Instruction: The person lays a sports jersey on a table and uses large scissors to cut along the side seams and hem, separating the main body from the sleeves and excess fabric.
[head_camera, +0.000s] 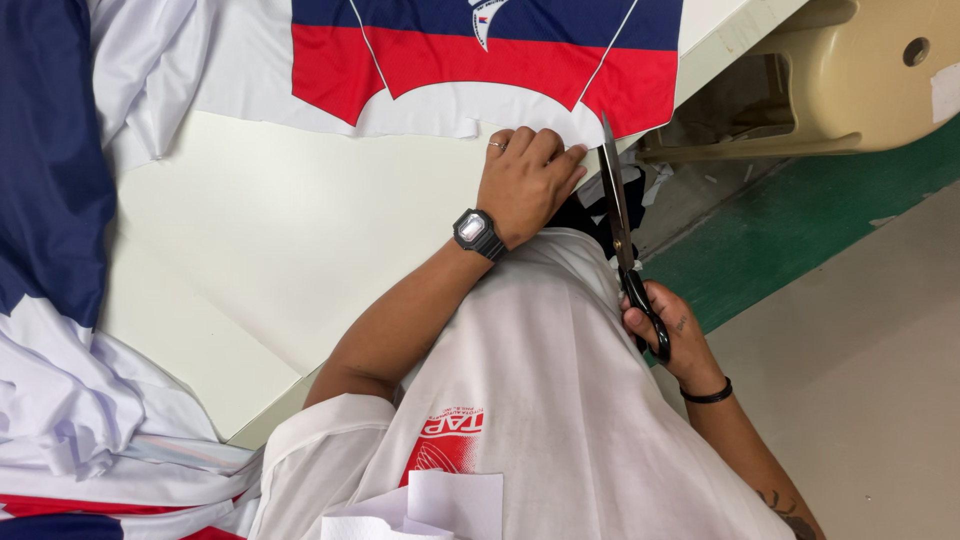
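Left hand: your left hand (528, 182) lies flat at the near edge of the worktop (300, 240), its fingers (545, 148) together and pressing down the white hem of the printed fabric panel (480, 60). A ring sits on one finger and a black digital wristwatch (477, 233) on the wrist.

Right hand: your right hand (668, 335) has its fingers closed through the black handle loops of the tailor's shears (622, 225). A black band circles that wrist.

Shears, long axis: the blades run almost straight away from you, slightly tilted, tip up at the lower edge of the fabric just to the right of your left fingertips. The blades look nearly shut, though from this angle you cannot be sure of a gap.

Fabric panel: it lies spread on the worktop ahead of you, navy above, red below, with a white margin along a curved lower edge. It lies directly beyond the shear tip, and its right corner reaches the worktop's edge.

Key relation: the shear tip meets the fabric just beside your left hand; the left hand is the one on the cloth, the right well back by your hip.

Surroundings: more folded navy and white fabric (50, 200) is heaped at the left; a beige moulded plastic part (850, 70) stands over the green floor (800, 230) on the right.
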